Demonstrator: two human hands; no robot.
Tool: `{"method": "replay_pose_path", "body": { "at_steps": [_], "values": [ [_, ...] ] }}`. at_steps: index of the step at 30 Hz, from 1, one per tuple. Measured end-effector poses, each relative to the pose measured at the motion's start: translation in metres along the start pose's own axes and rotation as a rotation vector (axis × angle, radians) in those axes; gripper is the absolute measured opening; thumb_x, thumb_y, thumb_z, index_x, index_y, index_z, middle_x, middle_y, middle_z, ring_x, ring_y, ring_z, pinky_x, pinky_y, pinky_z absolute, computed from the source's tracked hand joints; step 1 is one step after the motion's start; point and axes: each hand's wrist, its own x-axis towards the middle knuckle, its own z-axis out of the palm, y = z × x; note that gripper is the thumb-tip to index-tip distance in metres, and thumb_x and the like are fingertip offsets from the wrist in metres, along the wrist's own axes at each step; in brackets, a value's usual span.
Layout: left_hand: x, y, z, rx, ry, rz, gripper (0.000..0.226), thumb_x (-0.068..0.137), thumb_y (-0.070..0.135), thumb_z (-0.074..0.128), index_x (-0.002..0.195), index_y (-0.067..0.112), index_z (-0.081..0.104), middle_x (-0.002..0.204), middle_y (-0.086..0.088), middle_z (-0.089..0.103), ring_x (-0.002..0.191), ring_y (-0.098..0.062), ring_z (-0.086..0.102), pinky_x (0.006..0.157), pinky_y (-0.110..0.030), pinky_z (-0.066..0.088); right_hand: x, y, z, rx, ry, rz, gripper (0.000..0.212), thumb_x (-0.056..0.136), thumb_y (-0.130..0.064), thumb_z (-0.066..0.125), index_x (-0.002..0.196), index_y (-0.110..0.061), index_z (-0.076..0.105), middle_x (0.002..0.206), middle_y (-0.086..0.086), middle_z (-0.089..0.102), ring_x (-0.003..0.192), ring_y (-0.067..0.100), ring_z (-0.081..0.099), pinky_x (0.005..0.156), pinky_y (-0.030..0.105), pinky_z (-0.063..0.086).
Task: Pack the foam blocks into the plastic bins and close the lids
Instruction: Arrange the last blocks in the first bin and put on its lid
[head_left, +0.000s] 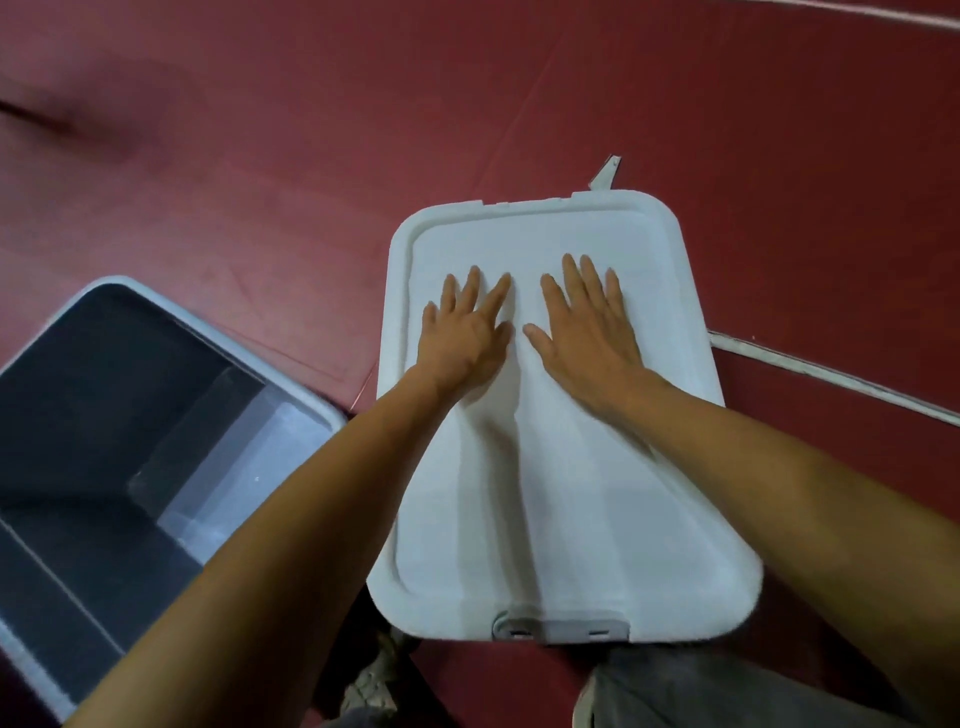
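Leftward, the bin (218, 338) runs off frame.

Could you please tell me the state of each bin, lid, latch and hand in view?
white lid: set on its bin, pressed by both hands.
near latch: folded down against the lid's front edge.
far latch: sticking up, not clipped.
open bin: lidless, dark foam blocks inside.
left hand: open, flat on the lid.
right hand: open, flat on the lid.
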Motion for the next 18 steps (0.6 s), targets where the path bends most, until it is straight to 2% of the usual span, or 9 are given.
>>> {"method": "replay_pose_path", "body": {
  "at_steps": [6,9,12,14,16,18],
  "values": [
    [0.065,-0.013,-0.001,0.080,0.132,0.061,0.060,0.102,0.061,0.004,0.156,0.043,-0.012,0.166,0.002,-0.020,0.152,-0.030,-0.020,0.122,-0.056,-0.005,0.073,0.013,0.004,0.036,0.095,0.056,0.073,0.100,-0.058,0.023,0.158,-0.015,0.010,0.165,0.016,0.002,0.152,0.031,-0.002,0.123,0.050,-0.001],
    [0.109,-0.011,-0.016,0.101,0.195,0.089,0.060,0.102,0.058,0.002,0.157,0.041,-0.012,0.167,0.001,-0.017,0.152,-0.032,-0.018,0.121,-0.055,-0.004,0.120,0.022,0.006,0.073,0.131,0.053,0.067,0.102,-0.054,0.020,0.158,-0.018,0.015,0.164,0.014,0.009,0.152,0.031,0.002,0.123,0.050,0.002],
    [0.144,-0.006,-0.018,0.053,0.213,0.030,0.058,0.104,0.052,0.005,0.158,0.037,-0.010,0.168,0.002,-0.010,0.153,-0.031,-0.013,0.123,-0.053,-0.003,0.163,0.031,0.012,0.059,0.143,0.038,0.060,0.102,-0.047,0.021,0.156,-0.019,0.024,0.163,0.014,0.019,0.151,0.031,0.010,0.122,0.051,0.005],
    [0.152,-0.005,-0.003,0.041,0.276,-0.014,0.057,0.105,0.050,0.004,0.159,0.035,-0.002,0.168,0.002,0.002,0.155,-0.027,-0.006,0.124,-0.051,-0.003,0.175,0.035,0.019,0.006,0.187,0.032,0.058,0.101,-0.046,0.020,0.151,-0.021,0.036,0.157,0.010,0.034,0.146,0.031,0.026,0.119,0.051,0.015],
    [0.155,-0.007,0.009,0.059,0.392,-0.031,0.057,0.104,0.048,0.005,0.159,0.035,0.015,0.163,0.003,0.025,0.153,-0.027,0.011,0.124,-0.051,0.002,0.181,0.037,0.021,-0.053,0.234,0.028,0.058,0.098,-0.049,0.018,0.138,-0.023,0.051,0.138,0.005,0.057,0.125,0.030,0.050,0.106,0.053,0.031],
    [0.164,-0.008,0.007,0.051,0.440,-0.019,0.054,0.102,0.044,0.011,0.148,0.034,0.037,0.147,0.004,0.047,0.143,-0.027,0.031,0.122,-0.053,0.011,0.193,0.037,0.011,-0.024,0.123,0.043,0.058,0.094,-0.053,0.017,0.117,-0.025,0.062,0.117,0.005,0.068,0.107,0.031,0.059,0.097,0.052,0.034]
  ]
}}
